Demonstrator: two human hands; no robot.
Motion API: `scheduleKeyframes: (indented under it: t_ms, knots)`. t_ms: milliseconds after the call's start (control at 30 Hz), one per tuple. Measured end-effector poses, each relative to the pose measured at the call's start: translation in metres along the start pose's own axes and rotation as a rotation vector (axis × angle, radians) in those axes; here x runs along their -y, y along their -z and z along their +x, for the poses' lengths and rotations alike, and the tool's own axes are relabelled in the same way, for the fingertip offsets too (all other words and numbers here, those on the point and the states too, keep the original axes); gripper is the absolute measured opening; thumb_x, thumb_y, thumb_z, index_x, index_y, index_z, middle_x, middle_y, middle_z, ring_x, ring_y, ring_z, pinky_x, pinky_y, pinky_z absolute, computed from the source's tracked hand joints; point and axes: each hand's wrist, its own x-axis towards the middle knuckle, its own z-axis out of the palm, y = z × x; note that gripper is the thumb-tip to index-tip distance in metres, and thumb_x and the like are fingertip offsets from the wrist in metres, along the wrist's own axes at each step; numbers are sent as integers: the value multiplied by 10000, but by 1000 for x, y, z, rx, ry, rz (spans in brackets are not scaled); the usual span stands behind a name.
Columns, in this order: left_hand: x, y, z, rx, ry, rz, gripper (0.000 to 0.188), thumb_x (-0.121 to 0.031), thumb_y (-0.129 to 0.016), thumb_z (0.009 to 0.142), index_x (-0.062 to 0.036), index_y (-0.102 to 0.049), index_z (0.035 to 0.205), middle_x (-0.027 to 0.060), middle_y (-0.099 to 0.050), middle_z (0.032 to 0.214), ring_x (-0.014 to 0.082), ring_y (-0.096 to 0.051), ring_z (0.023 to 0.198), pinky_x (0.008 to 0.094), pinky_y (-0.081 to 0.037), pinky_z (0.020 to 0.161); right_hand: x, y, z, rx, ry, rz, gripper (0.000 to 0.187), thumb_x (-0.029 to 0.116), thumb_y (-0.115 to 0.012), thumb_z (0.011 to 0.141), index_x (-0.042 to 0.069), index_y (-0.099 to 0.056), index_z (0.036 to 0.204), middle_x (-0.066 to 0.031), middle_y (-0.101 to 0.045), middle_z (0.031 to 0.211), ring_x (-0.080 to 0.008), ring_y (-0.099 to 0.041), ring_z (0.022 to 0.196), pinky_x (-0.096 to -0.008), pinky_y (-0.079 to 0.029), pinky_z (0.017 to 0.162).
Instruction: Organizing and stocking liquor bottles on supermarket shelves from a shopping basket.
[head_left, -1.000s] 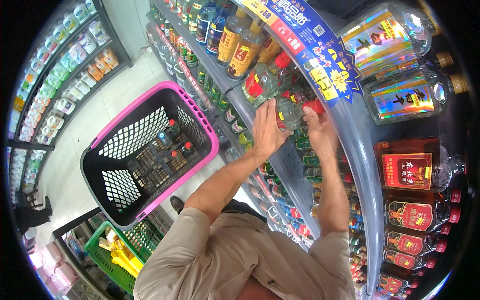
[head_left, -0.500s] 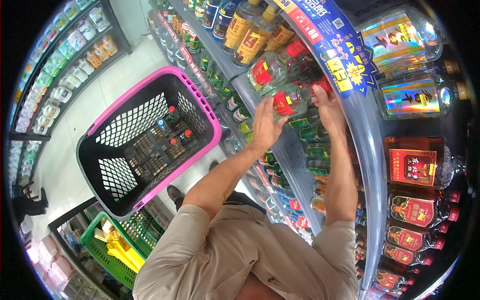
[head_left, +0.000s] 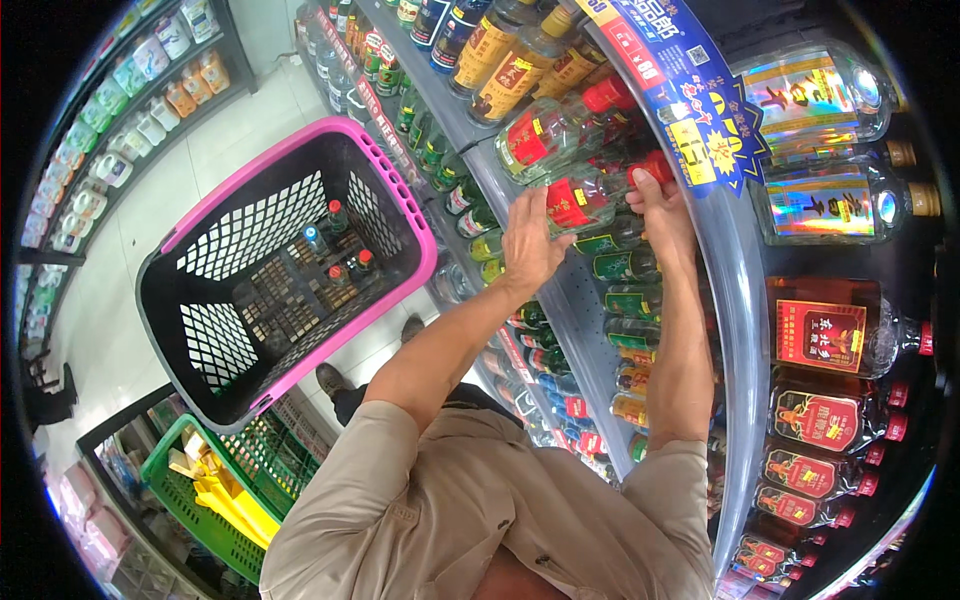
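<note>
A clear glass bottle with a red label lies between my two hands at the shelf. My left hand is closed round its base end. At the other end, my right hand grips the bottle by its red cap and neck. Just beyond it is another clear bottle with a red label and a red cap. Green-labelled bottles stand on the shelf below my hands, partly hidden by them.
To my left is a black shopping basket with a pink rim, holding several small bottles. A green crate with yellow items sits lower left. A curved clear shelf edge with a blue promotional sign borders my right arm; large bottles lie beyond.
Both hands keep their hold on the bottle, which has barely moved. The view has shifted slightly, so the basket appears a little further left.
</note>
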Motion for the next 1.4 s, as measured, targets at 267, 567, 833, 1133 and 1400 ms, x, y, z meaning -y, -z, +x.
scheduleKeyframes:
  t_ms: [267, 567, 833, 1133, 1400]
  knots:
    - [5, -8, 2, -57, -21, -3, 770, -117, -816, 670, 13, -435, 1326, 177, -480, 1303, 375, -474, 1186, 430, -441, 976, -2, 0, 4, -8, -32, 37, 540, 405, -652, 877, -43, -571, 1169, -129, -691, 847, -203, -667, 778, -344, -497, 751]
    - [9, -4, 2, -43, -46, 7, 727, -83, -789, 691, 17, -439, 1321, 208, -482, 1291, 397, -471, 1182, 437, -413, 998, -2, -5, 5, -50, 17, 148, 310, 314, -678, 895, 15, -641, 967, -62, -662, 822, -123, -630, 689, -263, -503, 629]
    - [22, 59, -69, 73, -85, -254, 628, -148, -724, 818, 55, -434, 1337, 218, -506, 1253, 316, -537, 1134, 419, -441, 968, -5, -14, -6, -128, 128, 189, 445, 345, -660, 905, -26, -574, 1135, -90, -618, 890, -128, -611, 720, -265, -506, 643]
    - [71, 170, -162, 597, 415, -406, 522, -99, -702, 862, 43, -489, 1317, 189, -633, 1149, 225, -620, 1058, 335, -499, 930, -32, -32, -30, -219, 126, 87, 557, 322, -654, 889, -58, -482, 1259, -168, -654, 1027, -178, -652, 783, -295, -531, 669]
    - [77, 213, -177, 725, 487, -437, 507, -117, -705, 865, 20, -505, 1310, 173, -615, 1187, 218, -603, 1080, 331, -485, 938, -82, -80, -85, -384, 6, -47, 441, 327, -684, 830, -1, -621, 1119, -186, -684, 1002, -394, -646, 959, -420, -507, 836]
